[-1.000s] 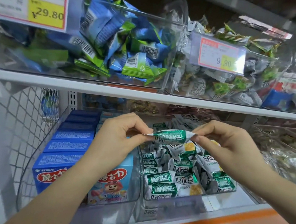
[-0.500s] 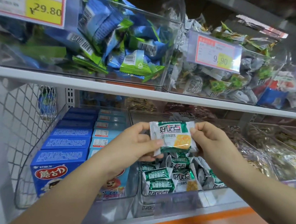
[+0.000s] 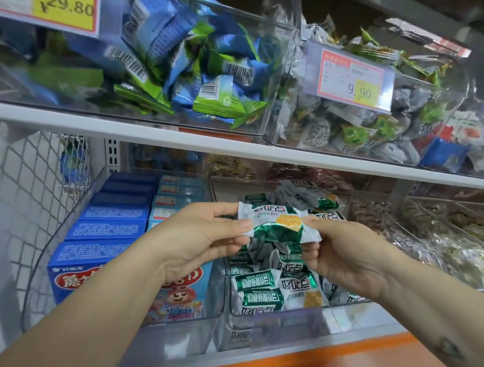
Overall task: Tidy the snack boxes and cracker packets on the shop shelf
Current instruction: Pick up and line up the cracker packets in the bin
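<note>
A green and white cracker packet (image 3: 275, 221) hangs face up above the middle clear bin (image 3: 286, 315). My left hand (image 3: 199, 237) pinches its left end and my right hand (image 3: 344, 253) pinches its right end. Below it, several more of the same packets (image 3: 262, 285) lie in that bin, some flat and some on edge. To the left, blue snack boxes (image 3: 112, 225) stand in rows inside another clear bin (image 3: 59, 242). My left forearm hides part of the front boxes.
The white upper shelf (image 3: 237, 145) carries clear bins of blue-green packets (image 3: 186, 64) and grey-green sweets (image 3: 353, 128), with price tags (image 3: 351, 79). A wire mesh panel (image 3: 34, 183) closes the left side. Bins of wrapped snacks (image 3: 446, 235) sit to the right. An orange shelf edge (image 3: 337, 359) runs below.
The packet has turned from edge-on to face up, and both hands have lowered it slightly toward the middle bin while keeping hold of its ends.
</note>
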### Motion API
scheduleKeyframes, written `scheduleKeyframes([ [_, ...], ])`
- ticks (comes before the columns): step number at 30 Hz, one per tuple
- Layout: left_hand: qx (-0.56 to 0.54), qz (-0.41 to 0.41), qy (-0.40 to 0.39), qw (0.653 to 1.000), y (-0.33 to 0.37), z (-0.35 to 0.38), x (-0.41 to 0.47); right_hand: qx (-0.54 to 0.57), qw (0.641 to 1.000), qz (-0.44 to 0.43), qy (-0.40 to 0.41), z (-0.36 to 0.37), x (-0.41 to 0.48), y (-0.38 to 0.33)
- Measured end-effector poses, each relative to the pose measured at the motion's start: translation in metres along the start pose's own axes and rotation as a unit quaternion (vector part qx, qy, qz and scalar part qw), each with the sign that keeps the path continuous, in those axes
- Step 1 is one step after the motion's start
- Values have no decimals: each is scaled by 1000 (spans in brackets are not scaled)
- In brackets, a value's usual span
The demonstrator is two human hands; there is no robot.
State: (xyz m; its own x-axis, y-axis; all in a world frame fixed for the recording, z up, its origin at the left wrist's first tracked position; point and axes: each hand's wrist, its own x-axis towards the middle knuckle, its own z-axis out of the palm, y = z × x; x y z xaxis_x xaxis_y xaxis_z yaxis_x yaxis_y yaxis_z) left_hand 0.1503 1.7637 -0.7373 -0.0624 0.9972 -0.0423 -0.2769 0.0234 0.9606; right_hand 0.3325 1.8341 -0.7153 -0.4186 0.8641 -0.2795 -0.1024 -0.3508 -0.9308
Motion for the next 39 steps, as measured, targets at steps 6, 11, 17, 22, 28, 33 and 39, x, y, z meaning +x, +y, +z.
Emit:
scheduleKeyframes([
  [6, 196, 102, 34, 975, -4, -8, 7, -160, 976, -145, -1, -11, -7, -1],
  [11, 181, 149, 35, 972, -3, -1, 4, -107, 983, -145, -25, -11, -10, -4],
  [17, 198, 222, 71, 952, -10, 3, 6, -193, 961, -194, -30, -14, -15, 5],
  [22, 180, 256, 87, 946, -14, 3, 9, -235, 941, -241, -30, -12, -17, 7],
  [28, 164, 302, 69, 936, -13, 3, 9, -323, 876, -358, 11, -13, -20, 8],
  [33, 173, 321, 62, 929, -12, 0, 8, -344, 831, -433, 56, -24, -17, 12],
  [39, 180, 318, 50, 929, -14, 1, 7, -333, 839, -426, 63, -24, -18, 17],
])
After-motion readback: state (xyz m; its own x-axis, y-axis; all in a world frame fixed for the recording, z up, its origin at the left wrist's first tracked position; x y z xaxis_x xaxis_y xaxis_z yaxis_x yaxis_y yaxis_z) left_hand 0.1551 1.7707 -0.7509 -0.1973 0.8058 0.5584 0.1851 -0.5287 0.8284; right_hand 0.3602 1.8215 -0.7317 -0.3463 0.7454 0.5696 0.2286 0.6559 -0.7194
